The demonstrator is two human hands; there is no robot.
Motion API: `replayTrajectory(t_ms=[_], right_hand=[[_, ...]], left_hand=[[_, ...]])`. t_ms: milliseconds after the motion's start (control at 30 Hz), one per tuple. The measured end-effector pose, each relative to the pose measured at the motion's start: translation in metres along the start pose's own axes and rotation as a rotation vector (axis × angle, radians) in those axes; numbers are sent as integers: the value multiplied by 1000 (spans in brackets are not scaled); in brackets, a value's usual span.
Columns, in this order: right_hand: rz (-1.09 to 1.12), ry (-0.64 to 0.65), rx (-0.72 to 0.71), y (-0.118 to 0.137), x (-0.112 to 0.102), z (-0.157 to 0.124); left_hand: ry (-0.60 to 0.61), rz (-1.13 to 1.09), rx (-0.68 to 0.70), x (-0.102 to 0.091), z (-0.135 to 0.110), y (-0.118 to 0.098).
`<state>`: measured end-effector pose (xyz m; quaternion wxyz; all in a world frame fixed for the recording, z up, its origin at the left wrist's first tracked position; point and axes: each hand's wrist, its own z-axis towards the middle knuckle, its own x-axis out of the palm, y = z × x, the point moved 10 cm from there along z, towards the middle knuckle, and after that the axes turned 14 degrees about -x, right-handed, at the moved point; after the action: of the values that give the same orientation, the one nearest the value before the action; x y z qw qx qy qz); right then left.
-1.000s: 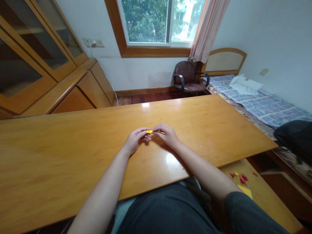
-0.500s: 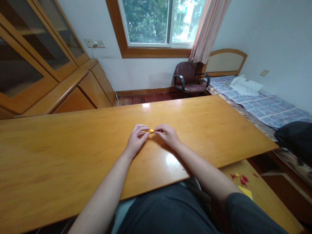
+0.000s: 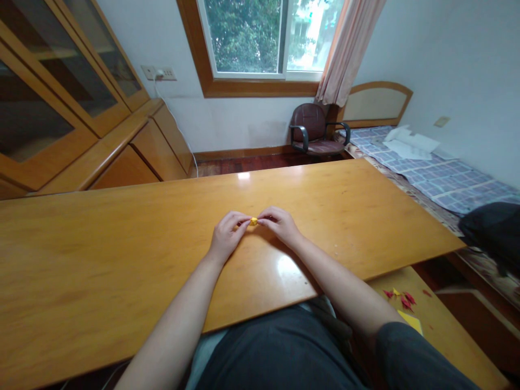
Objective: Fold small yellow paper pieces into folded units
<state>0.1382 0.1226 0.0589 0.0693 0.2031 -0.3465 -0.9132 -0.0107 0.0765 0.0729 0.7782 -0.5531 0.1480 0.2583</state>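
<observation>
A small folded yellow paper piece (image 3: 254,221) is held just above the wooden table (image 3: 134,254), between my two hands. My left hand (image 3: 228,234) pinches its left end between thumb and fingertips. On the other side, my right hand (image 3: 280,223) pinches the right end the same way. Both forearms come in from the near side, over the table's front edge. The paper's finer folds are too small to make out, and the fingertips cover its ends.
On a lower wooden surface (image 3: 442,336) at right lie several small red folded paper pieces (image 3: 407,300), a yellow one (image 3: 395,292) and a flat yellow sheet (image 3: 411,322). Beyond the table stand a chair (image 3: 311,130) and a bed (image 3: 450,173); a black bag (image 3: 491,233) sits at far right.
The fingers of my left hand have closed in and shifted slightly, now pinching the yellow paper's left end more tightly. My right hand has barely moved.
</observation>
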Motion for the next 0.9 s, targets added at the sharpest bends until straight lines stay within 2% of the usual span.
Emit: replayTrajectory(t_ms=[533,900], right_hand=[[-60,36,-20,0,4,1],[-68,49,-57,11,5,1]], left_hand=[[28,-10,-17,4,0,2],[35,41,34,6,-2,-3]])
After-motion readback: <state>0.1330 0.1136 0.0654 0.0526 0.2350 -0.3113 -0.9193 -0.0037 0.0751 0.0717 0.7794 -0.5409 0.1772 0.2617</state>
